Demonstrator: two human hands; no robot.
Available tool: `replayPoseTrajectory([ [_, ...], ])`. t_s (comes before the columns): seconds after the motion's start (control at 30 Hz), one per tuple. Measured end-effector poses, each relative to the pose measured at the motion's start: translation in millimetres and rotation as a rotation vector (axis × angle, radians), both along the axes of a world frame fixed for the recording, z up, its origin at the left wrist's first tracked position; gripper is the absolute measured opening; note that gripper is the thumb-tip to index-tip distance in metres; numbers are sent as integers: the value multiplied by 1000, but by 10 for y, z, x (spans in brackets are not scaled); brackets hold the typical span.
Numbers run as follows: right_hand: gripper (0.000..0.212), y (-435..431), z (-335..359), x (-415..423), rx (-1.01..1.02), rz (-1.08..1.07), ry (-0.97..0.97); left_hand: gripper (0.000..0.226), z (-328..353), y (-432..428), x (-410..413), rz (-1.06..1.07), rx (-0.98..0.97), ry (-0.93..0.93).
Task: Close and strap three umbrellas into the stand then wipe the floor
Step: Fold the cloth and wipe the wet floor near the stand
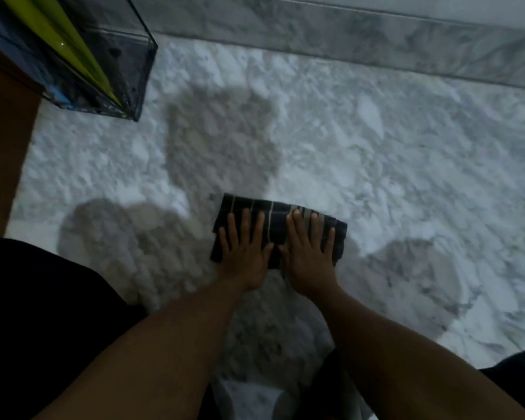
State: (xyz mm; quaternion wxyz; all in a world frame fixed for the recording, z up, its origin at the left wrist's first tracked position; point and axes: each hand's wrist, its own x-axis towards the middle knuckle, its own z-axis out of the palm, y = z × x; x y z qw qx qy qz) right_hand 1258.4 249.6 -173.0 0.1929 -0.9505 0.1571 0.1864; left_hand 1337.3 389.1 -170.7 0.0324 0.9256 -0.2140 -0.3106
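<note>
A dark folded cloth with pale stripes [275,212] lies flat on the white marble floor [376,153]. My left hand [244,253] presses on its left half, palm down with fingers spread. My right hand [308,253] presses on its right half the same way. At the top left stands a clear box-shaped umbrella stand [134,74] holding a closed yellow-green umbrella [73,47] and a dark blue one [22,56]; whether a third is inside is hidden.
A marble skirting [376,40] runs along the wall at the back. A brown wooden surface [6,147] borders the floor on the left. My dark-clothed knees show at the bottom left [43,313] and bottom right [515,374].
</note>
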Motion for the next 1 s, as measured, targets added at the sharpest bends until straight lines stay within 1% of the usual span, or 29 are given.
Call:
replayPoseTrajectory([
  [0.2, 58, -111, 64, -517, 10, -8, 61, 69, 6, -116, -504, 4, -3, 13],
  [0.33, 57, -532, 61, -510, -32, -124, 39, 71, -20, -573, -353, -81, -48, 20],
  [0.43, 58, -912, 30, -234, -43, -148, 30, 71, -1, -988, -21, -120, -78, 41],
  [0.57, 60, -1399, -22, 283, -56, -68, 23, 69, 21, -1406, 397, -83, -63, 69],
  [0.73, 60, -1844, -45, 894, -48, -67, -46, 71, 45, -1880, 1059, -69, -63, 104],
  [0.9, 60, -2292, -91, 1388, -86, 11, -68, 73, 43, -2259, 1430, -17, -44, 95],
  [1.0, 59, -2480, -121, 1640, -100, 19, -91, 73, 20, -2453, 1691, -25, -42, 77],
])
